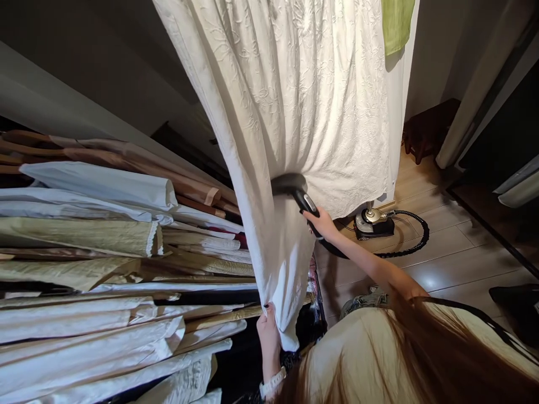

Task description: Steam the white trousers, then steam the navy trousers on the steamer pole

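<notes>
- I have the left hand [268,336] clenched on the hem of the white embroidered garment [295,112], which hangs upright.
- The right hand [322,223] grips a garment steamer head [290,184], pressed against the cloth.
- The steamer base [373,223] sits on the wood floor [438,264].

Rack of pale clothes [84,241] w/ wood hangers [63,151] — green cloth [396,25], dark stool [427,132], wood flr [438,247]
</notes>
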`<state>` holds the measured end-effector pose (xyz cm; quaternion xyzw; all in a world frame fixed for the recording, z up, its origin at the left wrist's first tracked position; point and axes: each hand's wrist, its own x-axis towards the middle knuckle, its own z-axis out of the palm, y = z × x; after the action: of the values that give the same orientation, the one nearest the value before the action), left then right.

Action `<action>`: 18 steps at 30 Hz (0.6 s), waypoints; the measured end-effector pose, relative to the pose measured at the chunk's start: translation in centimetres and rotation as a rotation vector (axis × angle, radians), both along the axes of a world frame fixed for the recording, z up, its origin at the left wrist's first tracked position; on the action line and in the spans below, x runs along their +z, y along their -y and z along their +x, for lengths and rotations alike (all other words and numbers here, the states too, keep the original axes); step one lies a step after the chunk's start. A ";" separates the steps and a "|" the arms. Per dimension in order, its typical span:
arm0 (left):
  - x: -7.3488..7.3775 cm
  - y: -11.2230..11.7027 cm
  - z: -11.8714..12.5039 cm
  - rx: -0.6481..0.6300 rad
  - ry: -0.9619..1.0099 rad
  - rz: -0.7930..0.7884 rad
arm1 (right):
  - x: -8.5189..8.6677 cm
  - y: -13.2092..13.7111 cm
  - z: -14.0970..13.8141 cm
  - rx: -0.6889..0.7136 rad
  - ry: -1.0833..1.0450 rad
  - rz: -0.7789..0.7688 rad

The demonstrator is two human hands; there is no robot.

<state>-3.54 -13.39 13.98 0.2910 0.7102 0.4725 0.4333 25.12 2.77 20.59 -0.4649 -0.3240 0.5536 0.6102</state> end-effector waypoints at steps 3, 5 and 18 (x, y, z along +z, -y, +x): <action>0.1 -0.1 -0.2 -0.016 0.027 -0.001 | 4.4 -1.8 2.1 -0.044 -0.018 0.132; 0.1 -0.3 -0.3 -0.007 0.033 -0.009 | 7.1 -2.6 3.5 -0.073 0.004 0.206; -1.9 -1.6 -0.6 -0.063 0.048 0.006 | 2.7 -0.4 2.4 -0.121 0.207 0.075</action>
<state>-4.10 -11.82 12.08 0.3032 0.6887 0.4675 0.4640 27.51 3.16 23.31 -0.5151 -0.3772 0.4522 0.6228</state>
